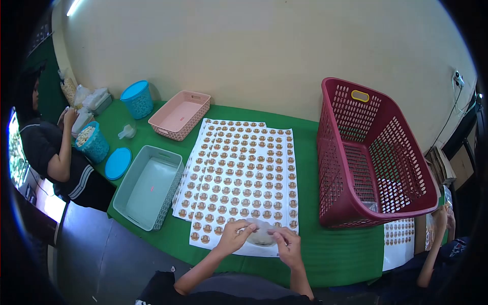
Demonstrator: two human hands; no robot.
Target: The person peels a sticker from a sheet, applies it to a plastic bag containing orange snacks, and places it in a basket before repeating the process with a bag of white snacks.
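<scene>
As both hands [235, 238] [288, 246] pinch, clear plastic [262, 235] sits between them

Left hand [235, 238] and right hand [288, 246] pinch; both forearms [201, 271] slant inward.

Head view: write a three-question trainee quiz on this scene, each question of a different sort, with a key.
1. What do the left hand and right hand hold between them?
2. True or false: both blue canisters have their lids on.
3. What lies on the table beneath the hands?
A) a pink basket
B) sticker sheets
C) a maroon basket

Key:
1. A translucent plastic bag, pinched by both.
2. False: one stands open, showing pale pieces, and a round blue lid lies near it on the green tablecloth.
3. B.
</scene>
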